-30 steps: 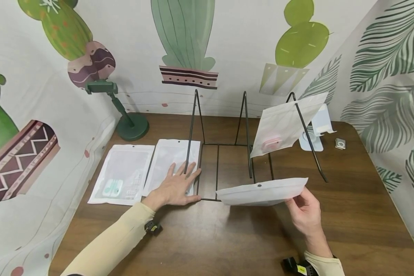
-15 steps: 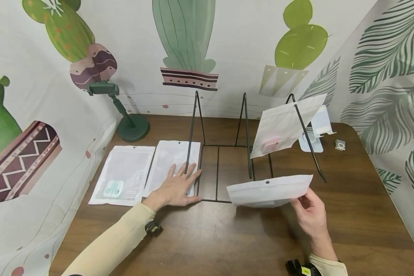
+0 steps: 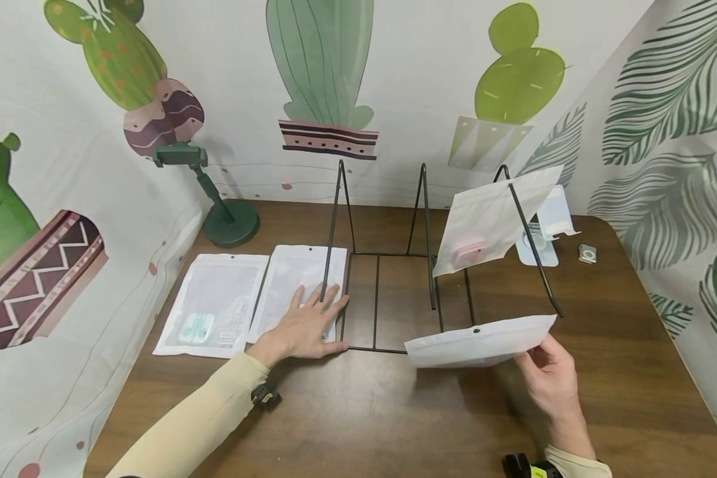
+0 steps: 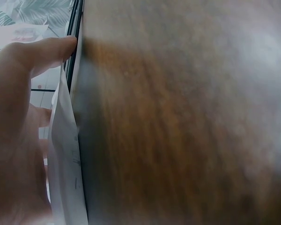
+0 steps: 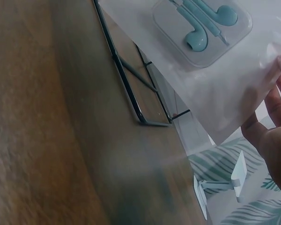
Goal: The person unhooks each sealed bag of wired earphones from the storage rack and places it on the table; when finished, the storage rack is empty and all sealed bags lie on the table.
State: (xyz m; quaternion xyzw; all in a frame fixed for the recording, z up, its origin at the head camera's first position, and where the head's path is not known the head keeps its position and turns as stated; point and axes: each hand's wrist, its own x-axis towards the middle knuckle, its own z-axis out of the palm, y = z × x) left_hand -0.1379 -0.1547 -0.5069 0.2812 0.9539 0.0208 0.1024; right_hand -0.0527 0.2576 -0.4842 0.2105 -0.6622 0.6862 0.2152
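Observation:
My left hand [image 3: 307, 328] rests with spread fingers on a white zip pouch [image 3: 289, 265] lying flat beside the black wire rack [image 3: 376, 299]. Its thumb reaches the rack's front left corner. My right hand [image 3: 552, 382] pinches the right edge of another white pouch [image 3: 484, 344], held up tilted in front of the rack. In the right wrist view, pale blue earphones [image 5: 225, 16] in a clear case show through this pouch. A third pouch [image 3: 484, 206] with a pink item inside hangs on the rack's right prong. The left wrist view shows my thumb by a pouch edge [image 4: 64, 154].
At far left, one more pouch [image 3: 215, 285] with mint earphones lies on the wooden table [image 3: 358, 425]. Behind it stands a green phone stand [image 3: 232, 222]. Back right are a pale blue stand [image 3: 538, 249] and a small silver gadget [image 3: 587, 253]. A cactus-print cloth hangs behind.
My right hand has moved to the right and slightly toward me, carrying the pouch with it. The left hand keeps its place on the flat pouch.

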